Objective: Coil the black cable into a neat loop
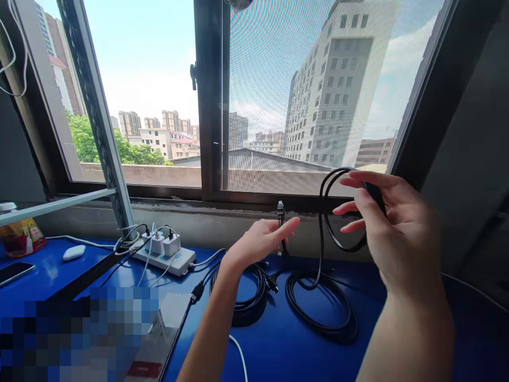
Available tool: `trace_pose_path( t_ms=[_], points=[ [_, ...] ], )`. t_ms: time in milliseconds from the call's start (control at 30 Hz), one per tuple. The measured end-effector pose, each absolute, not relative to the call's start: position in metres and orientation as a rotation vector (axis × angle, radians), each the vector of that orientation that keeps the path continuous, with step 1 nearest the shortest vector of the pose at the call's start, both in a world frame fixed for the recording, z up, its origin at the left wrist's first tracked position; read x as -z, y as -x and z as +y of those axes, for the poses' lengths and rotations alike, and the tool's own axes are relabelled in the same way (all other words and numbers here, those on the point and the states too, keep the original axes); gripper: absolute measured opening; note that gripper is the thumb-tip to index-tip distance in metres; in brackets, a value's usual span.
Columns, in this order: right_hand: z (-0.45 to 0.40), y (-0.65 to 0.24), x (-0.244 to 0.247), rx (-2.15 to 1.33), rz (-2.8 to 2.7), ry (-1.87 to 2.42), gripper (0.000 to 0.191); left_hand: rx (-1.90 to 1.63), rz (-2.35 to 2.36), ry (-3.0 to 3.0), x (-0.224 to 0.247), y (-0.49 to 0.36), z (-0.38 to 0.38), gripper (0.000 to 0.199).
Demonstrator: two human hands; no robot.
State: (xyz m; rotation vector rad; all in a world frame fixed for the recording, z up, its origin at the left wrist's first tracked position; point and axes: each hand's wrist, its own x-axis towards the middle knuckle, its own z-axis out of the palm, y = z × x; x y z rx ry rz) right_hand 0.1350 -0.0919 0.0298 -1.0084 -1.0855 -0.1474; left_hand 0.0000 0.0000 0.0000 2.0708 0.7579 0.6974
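My right hand [401,233] is raised at the right. Its thumb and index finger close on a black cable [324,212], with the other fingers loosely curled. A dark, thick piece of it shows between thumb and palm. The cable hangs in loops to the left and runs down to a black coil [290,292] on the blue table. My left hand [254,244] is held lower, in the middle. A black cable plug with a metal tip [281,208] stands upright in its fingers, partly hidden by the thumb.
Another coiled black cable [256,305] lies behind my left forearm. A white power strip [167,260] with adapters stands to the left, beside a metal shelf post [103,116]. A transparent-looking flat panel [175,313], a phone [14,273] and a white case [74,253] rest on the table [270,355].
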Motion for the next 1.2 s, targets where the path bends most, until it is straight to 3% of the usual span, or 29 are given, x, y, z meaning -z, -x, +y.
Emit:
trace_pose_path(
  t_ms=[233,567,800,967,1200],
  points=[
    [-0.099,-0.127,-0.032,0.327,-1.008,0.932,0.017,-0.883,0.573,-2.014,-0.008,0.004,-0.008,0.029],
    [-0.101,-0.126,-0.033,0.102,-1.112,0.936,0.021,-1.368,0.544,-1.390,-0.024,0.020,-0.009,0.031],
    [-0.090,-0.113,-0.031,-0.009,-1.213,0.997,0.022,-1.246,0.738,-1.448,-0.026,0.024,-0.011,0.033],
    [-0.088,-0.110,-0.027,-0.034,-1.468,1.040,0.028,-1.135,0.632,-1.567,-0.027,0.023,-0.015,0.041],
    [-0.086,-0.098,-0.026,0.038,-1.625,1.125,0.028,-1.077,0.653,-1.614,-0.027,0.017,-0.018,0.034]
  ],
)
